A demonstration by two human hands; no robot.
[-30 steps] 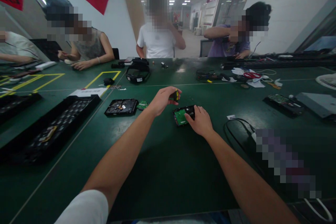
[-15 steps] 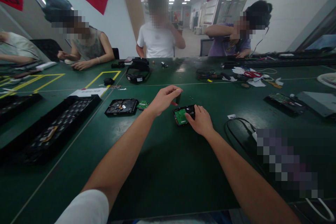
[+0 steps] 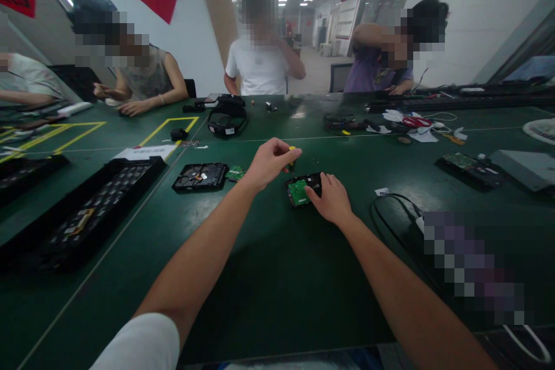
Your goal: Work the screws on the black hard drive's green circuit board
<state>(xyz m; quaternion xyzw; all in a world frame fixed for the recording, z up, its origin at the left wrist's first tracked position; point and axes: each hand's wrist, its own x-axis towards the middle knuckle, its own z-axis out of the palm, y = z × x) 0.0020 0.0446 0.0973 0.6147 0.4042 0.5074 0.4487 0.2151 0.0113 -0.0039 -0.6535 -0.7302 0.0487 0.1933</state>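
A small hard drive (image 3: pixel 302 188) with a green circuit board facing up lies on the green table (image 3: pixel 277 277) in front of me. My right hand (image 3: pixel 332 200) rests on its right side and holds it down. My left hand (image 3: pixel 269 163) hovers just above the drive's far left corner, fingers closed around a small screwdriver (image 3: pixel 292 155) with a black and yellow handle, held upright over the drive.
A second opened drive (image 3: pixel 200 176) and a loose green board (image 3: pixel 235 173) lie to the left. Black trays (image 3: pixel 82 214) sit at the far left, a black cable (image 3: pixel 392 214) at the right. Three people sit across the table among headsets, cables and parts.
My left hand has turned slightly around the screwdriver, and the yellow end shows again. The right hand and drive stay put. The person at the far right raised an arm.
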